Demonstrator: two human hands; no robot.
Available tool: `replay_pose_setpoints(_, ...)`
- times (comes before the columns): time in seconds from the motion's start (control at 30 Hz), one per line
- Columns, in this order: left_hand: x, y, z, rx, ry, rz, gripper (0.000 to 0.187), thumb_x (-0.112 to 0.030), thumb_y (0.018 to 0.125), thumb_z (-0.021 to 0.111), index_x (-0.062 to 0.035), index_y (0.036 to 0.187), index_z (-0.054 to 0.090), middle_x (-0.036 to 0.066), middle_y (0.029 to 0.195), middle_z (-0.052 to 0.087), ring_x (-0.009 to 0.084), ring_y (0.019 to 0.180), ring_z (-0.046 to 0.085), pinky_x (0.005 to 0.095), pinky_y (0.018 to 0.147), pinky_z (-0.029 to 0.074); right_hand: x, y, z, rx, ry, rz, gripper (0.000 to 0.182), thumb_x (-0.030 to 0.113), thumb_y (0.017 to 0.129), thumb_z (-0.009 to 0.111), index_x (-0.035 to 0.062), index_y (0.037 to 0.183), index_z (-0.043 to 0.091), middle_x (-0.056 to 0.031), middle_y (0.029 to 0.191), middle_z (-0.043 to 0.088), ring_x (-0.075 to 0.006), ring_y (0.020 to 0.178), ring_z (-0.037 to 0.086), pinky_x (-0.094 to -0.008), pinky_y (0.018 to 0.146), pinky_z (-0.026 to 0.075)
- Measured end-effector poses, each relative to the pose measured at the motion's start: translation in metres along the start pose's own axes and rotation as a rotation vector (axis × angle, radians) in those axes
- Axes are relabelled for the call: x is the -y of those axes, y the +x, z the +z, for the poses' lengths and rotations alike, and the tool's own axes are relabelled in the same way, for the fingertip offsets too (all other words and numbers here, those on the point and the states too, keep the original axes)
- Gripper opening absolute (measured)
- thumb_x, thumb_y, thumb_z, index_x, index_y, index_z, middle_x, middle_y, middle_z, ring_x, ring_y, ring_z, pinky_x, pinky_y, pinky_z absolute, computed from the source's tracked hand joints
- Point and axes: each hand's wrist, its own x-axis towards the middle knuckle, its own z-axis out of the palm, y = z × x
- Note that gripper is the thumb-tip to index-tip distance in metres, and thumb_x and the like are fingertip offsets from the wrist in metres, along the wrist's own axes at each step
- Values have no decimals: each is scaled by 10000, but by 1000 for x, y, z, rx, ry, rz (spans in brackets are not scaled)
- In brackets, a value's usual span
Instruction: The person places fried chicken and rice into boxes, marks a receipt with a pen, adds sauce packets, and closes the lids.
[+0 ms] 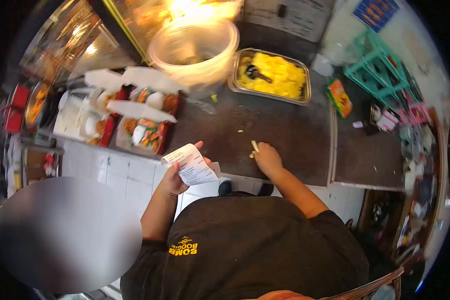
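My left hand (175,179) is closed on a printed paper receipt (192,166), held up in front of the counter's near edge. The slip is curled, with lines of dark print on it. Over the dark counter, my right hand (268,159) has its fingers drawn together around a small pale yellow strip (255,146). Whether the strip is food or paper I cannot make out. Left of the receipt stands an open meal box (150,136) holding fried pieces, a white wrapped lump and a colourful packet.
More open boxes (97,120) crowd the counter's left end. At the back are a clear round tub (192,50) and a tray (271,98) of yellow food with a black utensil. Right of it are a yellow-green packet (339,97) and a teal basket (377,70).
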Motion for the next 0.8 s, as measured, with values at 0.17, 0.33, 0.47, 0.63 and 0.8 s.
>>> replay_pose_setpoints(0.17, 37, 73, 30, 195, -49, -189, 918, -491, 772, 635, -52, 1424, 160, 225, 1193, 528, 379, 1085, 545, 486, 932, 429, -27, 6, -25, 21, 508, 232, 135, 152, 810, 548, 54, 903, 541, -123, 797, 587, -265, 637, 580, -389, 565, 480)
replay_pose_setpoints(0.33, 94, 143, 84, 64, 75, -166, 828, -414, 777, 614, -11, 1396, 238, 223, 1206, 515, 319, 1068, 557, 447, 928, 450, -9, -49, -141, 257, 1146, 240, 172, 193, 857, 569, 98, 1000, 560, 9, 790, 549, -45, 519, 429, -191, 411, 338)
replay_pose_setpoints(0.47, 133, 188, 134, 243, 27, -315, 689, -367, 842, 507, -55, 1403, 255, 211, 1238, 500, 320, 1079, 544, 437, 952, 421, -64, -100, -166, 70, 1204, 95, 381, 248, 870, 590, 55, 1177, 475, -22, 972, 563, -52, 687, 478, -194, 508, 384)
replay_pose_setpoints(0.63, 205, 251, 198, 267, 109, -290, 602, -352, 863, 490, -43, 1358, 342, 170, 1236, 516, 272, 1075, 532, 416, 913, 434, -151, -158, -202, 182, 1148, 225, 352, 239, 828, 661, 21, 1085, 560, -25, 852, 571, -100, 736, 515, -233, 618, 420)
replay_pose_setpoints(0.8, 281, 336, 256, 242, 266, -286, 469, -257, 891, 486, 13, 1271, 437, 136, 1220, 536, 229, 1045, 549, 369, 888, 445, -250, -194, -227, 72, 1343, 353, 218, 234, 861, 624, 54, 976, 579, 28, 613, 466, -62, 491, 371, -235, 434, 282)
